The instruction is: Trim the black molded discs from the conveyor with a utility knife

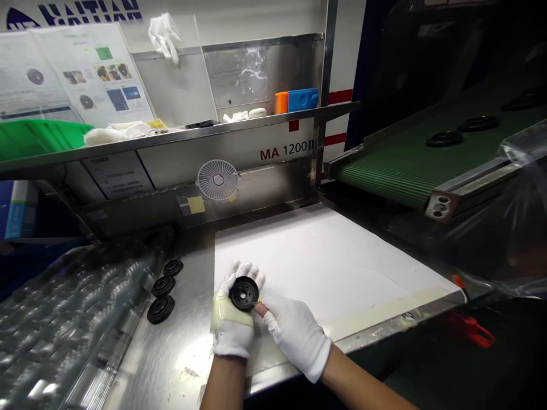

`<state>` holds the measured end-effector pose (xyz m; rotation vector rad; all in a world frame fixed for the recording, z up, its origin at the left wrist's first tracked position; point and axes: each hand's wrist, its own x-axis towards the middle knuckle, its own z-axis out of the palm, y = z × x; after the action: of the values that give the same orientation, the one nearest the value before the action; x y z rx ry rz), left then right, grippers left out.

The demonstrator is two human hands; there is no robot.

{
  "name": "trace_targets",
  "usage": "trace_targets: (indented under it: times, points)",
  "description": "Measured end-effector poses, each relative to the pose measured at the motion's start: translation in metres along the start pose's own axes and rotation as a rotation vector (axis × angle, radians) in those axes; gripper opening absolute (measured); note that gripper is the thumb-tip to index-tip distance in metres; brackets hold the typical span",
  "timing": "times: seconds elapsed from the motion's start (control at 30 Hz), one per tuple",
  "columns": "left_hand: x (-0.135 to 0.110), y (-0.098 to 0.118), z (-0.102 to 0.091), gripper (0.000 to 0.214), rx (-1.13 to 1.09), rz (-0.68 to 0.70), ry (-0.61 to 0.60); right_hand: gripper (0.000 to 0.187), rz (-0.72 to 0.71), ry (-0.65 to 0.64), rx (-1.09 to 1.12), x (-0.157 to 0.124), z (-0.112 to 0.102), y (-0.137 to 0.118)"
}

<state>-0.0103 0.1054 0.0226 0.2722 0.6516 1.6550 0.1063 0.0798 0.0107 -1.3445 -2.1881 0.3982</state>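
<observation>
A round black pulley wheel (244,294) with a small centre hole rests in my left hand (233,333). That hand wears a white glove with a yellowish band across the palm, and its fingers curl behind the wheel. My right hand (299,336), also in a white glove with a bare thumb tip, pinches at the wheel's lower right rim; its fingertips are partly blurred. Left of my hands, three similar black wheels (163,286) lie in a row on the metal table (179,347). Beneath my hands is a white sheet (325,256).
A clear plastic tray (85,319) with moulded pockets occupies the left side. A green conveyor (397,165) at right carries several black wheels (444,139). A small white fan (218,180) sits below the metal shelf (171,136). Red-handled tool (474,330) hangs near the front edge.
</observation>
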Motion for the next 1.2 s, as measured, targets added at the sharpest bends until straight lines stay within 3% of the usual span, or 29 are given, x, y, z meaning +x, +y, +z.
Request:
trace_targets:
  times: [0.07, 0.13, 0.33, 0.6, 0.77, 1.2]
  points:
    - [-0.002, 0.005, 0.001, 0.034, -0.002, -0.127, -0.016, 0.024, -0.007, 0.004, 0.014, 0.002, -0.002, 0.002]
    - [-0.001, 0.007, 0.003, 0.030, -0.032, -0.163, -0.023, 0.025, 0.015, 0.014, 0.012, 0.005, -0.003, 0.006]
    - [0.011, -0.002, 0.003, 0.007, -0.089, -0.122, -0.048, 0.026, 0.081, 0.068, -0.090, 0.007, -0.001, 0.010]
    - [0.009, -0.005, -0.002, 0.011, -0.128, -0.034, -0.031, 0.025, 0.044, 0.065, -0.081, -0.002, 0.009, 0.000]
    - [0.004, 0.005, 0.000, 0.019, -0.047, -0.172, -0.058, 0.021, 0.040, 0.079, -0.022, 0.000, 0.007, 0.002]
    - [0.009, -0.001, 0.007, 0.004, -0.176, -0.081, -0.008, 0.022, 0.098, 0.112, -0.042, -0.003, 0.011, -0.005]
